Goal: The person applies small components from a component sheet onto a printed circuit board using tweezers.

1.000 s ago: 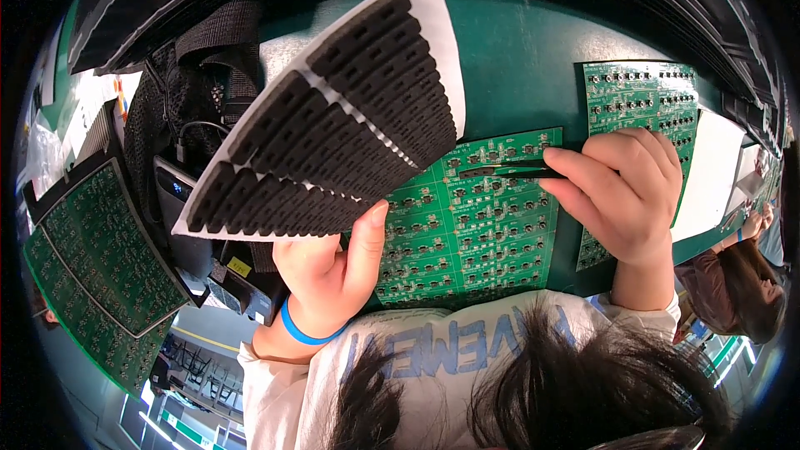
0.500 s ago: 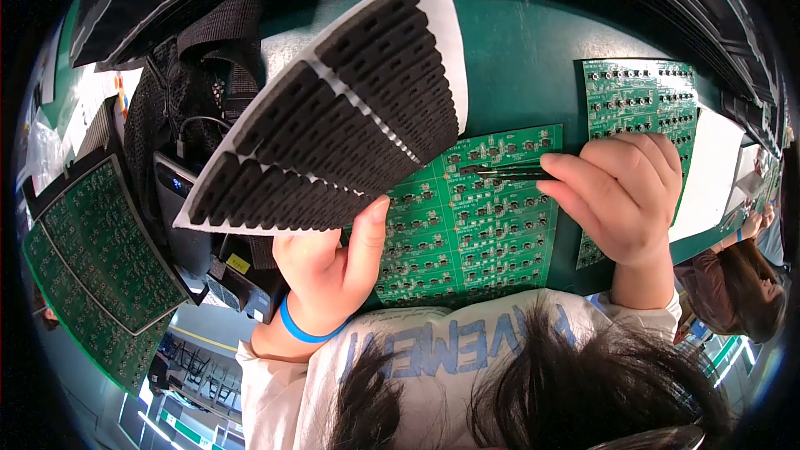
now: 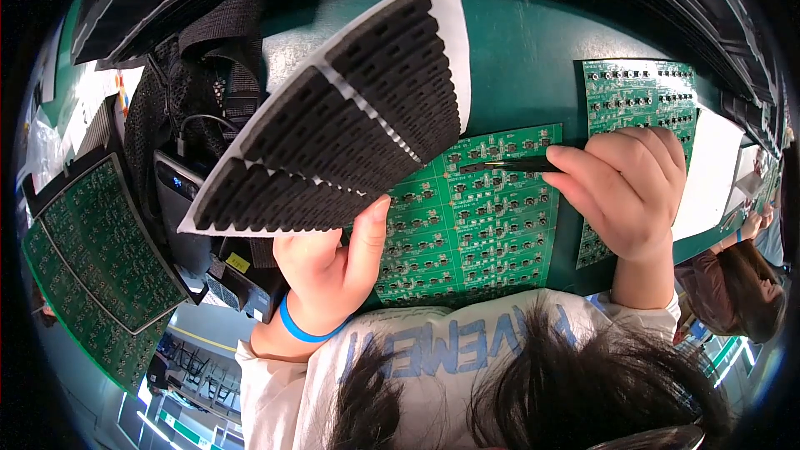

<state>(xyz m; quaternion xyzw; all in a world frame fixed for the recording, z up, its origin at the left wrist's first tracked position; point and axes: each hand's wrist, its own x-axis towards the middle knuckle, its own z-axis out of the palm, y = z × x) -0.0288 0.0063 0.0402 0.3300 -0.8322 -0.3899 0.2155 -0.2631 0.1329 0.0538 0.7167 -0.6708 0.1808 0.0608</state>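
Observation:
My left hand (image 3: pixel 337 262) grips the lower edge of a white backing sheet (image 3: pixel 455 50) that carries rows of black foam pads (image 3: pixel 333 133). The sheet is tilted up over the left part of a green circuit board panel (image 3: pixel 508 225), hiding some of it. In my right hand (image 3: pixel 629 187), pinched between thumb and fingers, is a pair of black tweezers (image 3: pixel 533 167). The tips point left, at a small black foam strip (image 3: pixel 472 169) on the panel's upper part. Whether the tips still clasp the strip is too small to tell.
Another green circuit board panel (image 3: pixel 642 87) lies to the right, beside a white sheet (image 3: pixel 712 171). At the left are a framed green board panel (image 3: pixel 100 250), a dark power bank (image 3: pixel 173 179) and black straps (image 3: pixel 221 42). Black racks (image 3: pixel 692 0) border the far side. Another person (image 3: pixel 742 283) sits at right.
The sheet of foam pads has shifted slightly to the right. The tweezers' tips have moved a little to the right along the foam strip, and my right hand has moved slightly right.

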